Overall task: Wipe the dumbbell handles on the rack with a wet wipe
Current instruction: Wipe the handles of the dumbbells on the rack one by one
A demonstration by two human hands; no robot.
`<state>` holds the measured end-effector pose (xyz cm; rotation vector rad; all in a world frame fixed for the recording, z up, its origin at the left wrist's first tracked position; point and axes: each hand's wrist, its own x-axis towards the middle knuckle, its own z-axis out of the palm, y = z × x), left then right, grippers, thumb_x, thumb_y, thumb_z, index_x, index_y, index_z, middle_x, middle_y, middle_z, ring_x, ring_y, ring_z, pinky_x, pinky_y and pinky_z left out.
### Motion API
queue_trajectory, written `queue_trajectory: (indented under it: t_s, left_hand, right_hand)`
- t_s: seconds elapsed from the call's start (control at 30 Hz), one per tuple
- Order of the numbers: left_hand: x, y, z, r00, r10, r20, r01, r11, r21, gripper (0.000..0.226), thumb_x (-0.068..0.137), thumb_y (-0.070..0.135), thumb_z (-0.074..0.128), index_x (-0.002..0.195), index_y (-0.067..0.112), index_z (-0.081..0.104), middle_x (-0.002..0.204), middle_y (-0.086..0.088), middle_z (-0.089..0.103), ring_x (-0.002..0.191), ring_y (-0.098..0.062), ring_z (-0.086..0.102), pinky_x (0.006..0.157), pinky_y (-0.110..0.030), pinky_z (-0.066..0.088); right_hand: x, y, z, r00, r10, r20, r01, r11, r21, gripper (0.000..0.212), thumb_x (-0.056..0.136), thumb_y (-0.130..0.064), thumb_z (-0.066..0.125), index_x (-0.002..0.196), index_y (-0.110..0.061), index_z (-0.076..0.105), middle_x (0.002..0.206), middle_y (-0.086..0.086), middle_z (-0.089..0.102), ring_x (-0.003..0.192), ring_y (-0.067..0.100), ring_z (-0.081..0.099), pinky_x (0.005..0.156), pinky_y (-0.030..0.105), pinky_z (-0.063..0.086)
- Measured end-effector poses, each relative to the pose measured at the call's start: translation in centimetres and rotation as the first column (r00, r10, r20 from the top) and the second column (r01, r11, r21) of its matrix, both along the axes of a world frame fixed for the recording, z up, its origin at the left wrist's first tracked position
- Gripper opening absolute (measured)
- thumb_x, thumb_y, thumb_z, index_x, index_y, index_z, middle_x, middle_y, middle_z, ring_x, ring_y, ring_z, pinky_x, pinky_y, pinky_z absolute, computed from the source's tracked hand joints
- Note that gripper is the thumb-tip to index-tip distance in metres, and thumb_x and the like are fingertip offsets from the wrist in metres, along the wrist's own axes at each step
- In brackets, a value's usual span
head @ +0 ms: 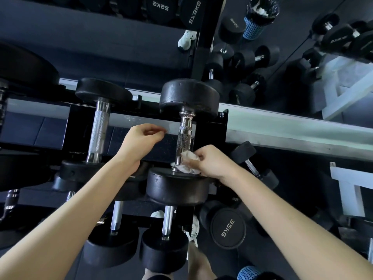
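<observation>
A black dumbbell with a chrome knurled handle [185,138] lies on the top tier of the rack [282,130], straight ahead of me. My right hand [212,160] pinches a crumpled white wet wipe [187,163] against the near end of that handle, just above the near weight head [177,186]. My left hand [139,141] hovers left of the handle with loosely curled fingers, holding nothing. A second dumbbell with a duller handle [99,132] lies to the left on the same tier.
Two more dumbbells [163,247] sit on the lower tier near my legs. A 35KG dumbbell [228,229] lies on the floor at lower right. A mirror behind the rack reflects dumbbells and a blue-and-black bin [256,19].
</observation>
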<state>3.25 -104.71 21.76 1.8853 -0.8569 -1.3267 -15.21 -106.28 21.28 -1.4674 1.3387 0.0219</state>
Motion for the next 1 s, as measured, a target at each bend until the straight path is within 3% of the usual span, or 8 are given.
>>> queue_trajectory:
  t_s: [0.1,0.23,0.37,0.47,0.53,0.67,0.83,1.0]
  left_hand:
    - [0.0,0.9,1.5,0.995,-0.038,0.091,0.040,0.999,-0.030,0.012,0.086,0.014,0.063,0.084,0.023,0.069,0.084,0.001,0.067,0.079,-0.009,0.059,0.072,-0.019,0.046]
    - [-1.0,2.8,4.1,0.925,-0.084,0.370,0.213,0.923,-0.321,0.009,0.078,0.023,0.072,0.087,0.026,0.072,0.084,0.011,0.062,0.075,-0.002,0.053,0.072,-0.010,0.041]
    - [-2.2,3.4,4.2,0.790,-0.235,0.566,0.476,0.817,-0.325,0.050,0.072,0.044,0.073,0.116,0.022,0.066,0.109,0.014,0.060,0.102,-0.004,0.050,0.087,0.000,0.029]
    - [-2.8,3.1,3.3,0.874,-0.224,0.432,0.369,0.883,-0.289,0.046,0.074,0.037,0.075,0.116,0.022,0.066,0.103,0.018,0.060,0.096,0.000,0.054,0.080,0.001,0.034]
    - [-2.6,2.8,2.6,0.923,-0.167,0.347,0.270,0.922,-0.276,0.035,0.077,0.027,0.075,0.111,0.021,0.070,0.095,0.015,0.064,0.087,0.001,0.060,0.075,0.001,0.038]
    - [-1.6,1.8,1.3,0.963,-0.054,0.265,0.108,0.975,-0.193,0.030,0.080,0.025,0.072,0.110,0.019,0.070,0.089,0.009,0.068,0.080,0.004,0.059,0.070,-0.001,0.042]
    - [-1.9,-1.4,-0.6,0.969,0.245,0.002,-0.245,0.967,-0.070,0.027,0.074,0.032,0.077,0.093,0.018,0.064,0.090,0.003,0.069,0.086,-0.012,0.066,0.083,-0.035,0.056]
    - [-3.7,-3.4,-2.2,0.916,0.255,-0.310,-0.223,0.965,0.136,0.050,0.070,0.031,0.080,0.106,0.003,0.062,0.106,-0.009,0.067,0.096,-0.021,0.065,0.091,-0.042,0.053]
  right_hand:
    - [-1.4,-0.1,2.6,0.984,-0.150,0.095,0.153,0.988,-0.027,0.019,0.087,-0.026,0.065,0.076,-0.011,0.068,0.064,0.000,0.058,0.054,0.008,0.049,0.047,0.017,0.039]
    - [-0.7,0.2,3.9,0.870,-0.446,0.210,0.449,0.893,0.035,0.033,0.089,-0.031,0.063,0.088,0.001,0.069,0.067,0.000,0.059,0.052,0.003,0.052,0.048,0.012,0.038]
    - [2.3,0.2,4.2,0.875,-0.464,0.135,0.429,0.875,0.226,0.034,0.094,-0.041,0.052,0.090,-0.013,0.070,0.070,-0.003,0.064,0.057,0.009,0.055,0.051,0.018,0.040]
    - [3.3,0.1,5.1,0.713,-0.664,0.226,0.465,0.689,0.555,0.027,0.098,-0.027,0.044,0.093,-0.011,0.064,0.080,0.002,0.065,0.058,0.009,0.058,0.052,0.020,0.044]
    - [3.2,0.0,5.6,0.664,-0.692,0.281,0.429,0.662,0.615,0.024,0.097,-0.020,0.043,0.102,-0.006,0.063,0.088,0.006,0.066,0.065,0.012,0.061,0.059,0.022,0.049]
    - [1.9,0.0,6.2,0.653,-0.697,0.297,0.509,0.694,0.509,0.023,0.096,-0.019,0.047,0.104,-0.004,0.063,0.098,0.011,0.069,0.084,0.020,0.067,0.083,0.033,0.054]
    - [-0.2,0.8,6.8,0.696,-0.674,0.247,0.589,0.733,0.341,0.022,0.096,-0.019,0.049,0.102,-0.009,0.067,0.102,0.011,0.071,0.094,0.023,0.067,0.087,0.035,0.052]
    - [-1.4,1.2,6.4,0.680,-0.701,0.216,0.634,0.709,0.307,0.022,0.096,-0.016,0.047,0.102,-0.008,0.067,0.101,0.012,0.071,0.093,0.023,0.068,0.083,0.033,0.054]
